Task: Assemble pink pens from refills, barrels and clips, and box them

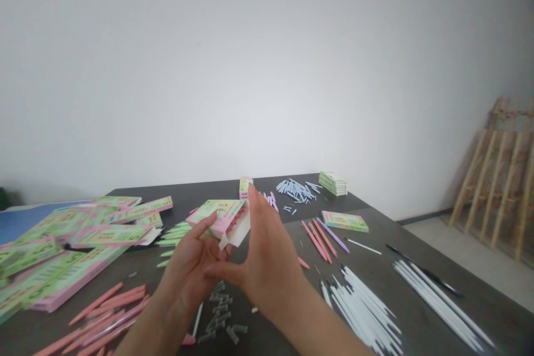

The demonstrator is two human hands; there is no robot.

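Both my hands hold a small pink and green pen box (221,216) above the dark table (375,222). My left hand (189,264) grips the box from below, thumb along its near edge. My right hand (265,256) stands with fingers straight against the box's open end, where a white flap (236,233) hangs out. Pink pen ends show inside the box. Below my hands lie several small grey clips (219,314).
Flat pink and green boxes (62,250) are heaped at the left. Pink pen barrels (104,317) lie front left, white refills (362,311) front right, pale blue caps (297,190) and a box stack (334,182) at the back. A wooden rack (500,178) leans on the wall.
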